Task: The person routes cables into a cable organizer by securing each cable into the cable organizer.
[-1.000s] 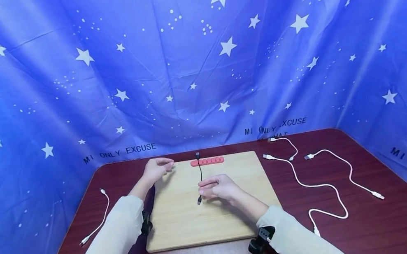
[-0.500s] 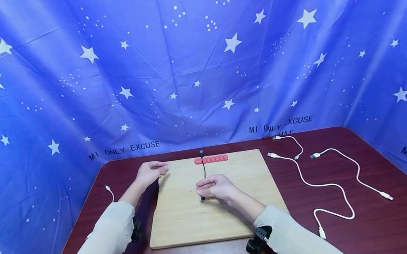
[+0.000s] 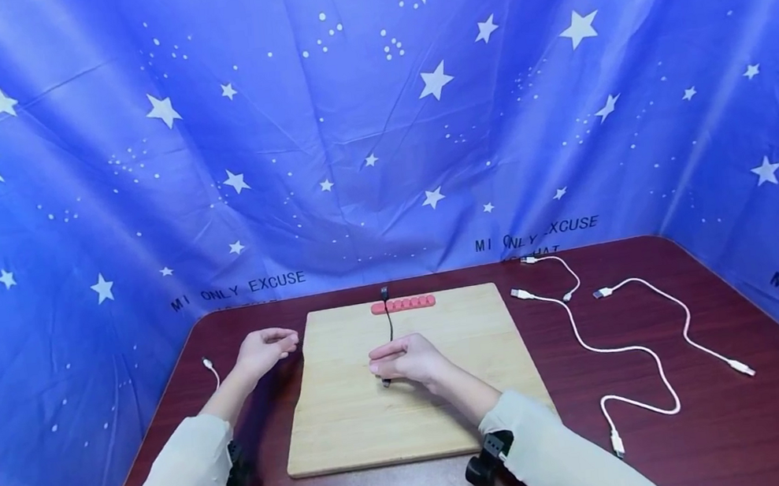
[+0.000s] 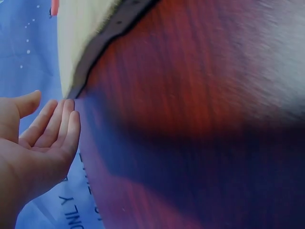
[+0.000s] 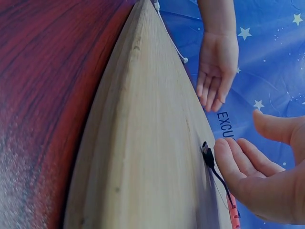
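A short black USB cable (image 3: 390, 326) runs over the left end of a red cable holder strip (image 3: 413, 303) at the far edge of a wooden board (image 3: 352, 429). My right hand (image 3: 409, 361) hovers over the board beside the cable's near end. In the right wrist view its thumb stands apart from the straight fingers, and the black plug (image 5: 208, 156) lies just past the fingertips, not gripped. My left hand (image 3: 262, 354) is off the board's left side with nothing in it. Its fingers (image 4: 52, 126) are relaxed and slightly bent, near the board's corner in the left wrist view.
Three white USB cables lie on the dark red table right of the board: a short one (image 3: 566, 264), a long wavy one (image 3: 629, 348) and another (image 3: 687, 315) farther right. One more white cable (image 3: 212, 368) is partly hidden behind the left arm. A blue star-print curtain (image 3: 320, 123) surrounds the table.
My left hand has moved left and nearer, from over the board's far left corner to beside its left edge. The right hand and the black cable have stayed almost in place.
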`<state>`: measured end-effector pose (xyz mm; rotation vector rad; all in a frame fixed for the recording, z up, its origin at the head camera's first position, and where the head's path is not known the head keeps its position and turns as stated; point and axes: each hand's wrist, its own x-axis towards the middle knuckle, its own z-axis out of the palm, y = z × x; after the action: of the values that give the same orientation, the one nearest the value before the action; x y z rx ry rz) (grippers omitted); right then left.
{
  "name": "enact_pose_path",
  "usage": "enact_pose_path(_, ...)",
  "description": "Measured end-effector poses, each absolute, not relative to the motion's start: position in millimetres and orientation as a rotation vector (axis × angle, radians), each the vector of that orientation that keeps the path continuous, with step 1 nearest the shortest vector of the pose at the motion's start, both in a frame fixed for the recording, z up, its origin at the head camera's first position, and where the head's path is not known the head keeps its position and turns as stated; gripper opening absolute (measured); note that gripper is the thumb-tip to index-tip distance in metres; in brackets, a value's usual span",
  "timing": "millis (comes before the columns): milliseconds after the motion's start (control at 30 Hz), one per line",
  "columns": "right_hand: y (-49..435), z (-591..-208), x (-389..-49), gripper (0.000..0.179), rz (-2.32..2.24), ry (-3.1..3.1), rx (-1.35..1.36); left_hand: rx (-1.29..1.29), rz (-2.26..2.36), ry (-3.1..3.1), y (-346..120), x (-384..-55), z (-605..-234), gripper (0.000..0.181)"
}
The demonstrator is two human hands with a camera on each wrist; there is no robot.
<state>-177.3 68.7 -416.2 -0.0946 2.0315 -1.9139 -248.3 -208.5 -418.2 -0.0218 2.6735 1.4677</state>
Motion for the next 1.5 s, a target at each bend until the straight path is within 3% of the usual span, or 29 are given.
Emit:
enact_pose_path(567, 56, -413, -179, 0.034, -1.845, 2.144, -0.185, -0.178, 1.498, 2.672, -256, -226, -414, 0.04)
enact_pose_path(933, 46, -414, -174, 0.033, -1.832, 2.152, -0.189, -0.211, 1.061, 3.019, -277, -212, -415, 0.029)
enact_pose_path(1500, 45, -418, -170, 0.034, -1.871, 2.066, -0.171, -0.282, 0.902, 3.108, -304, -217, -420, 0.03)
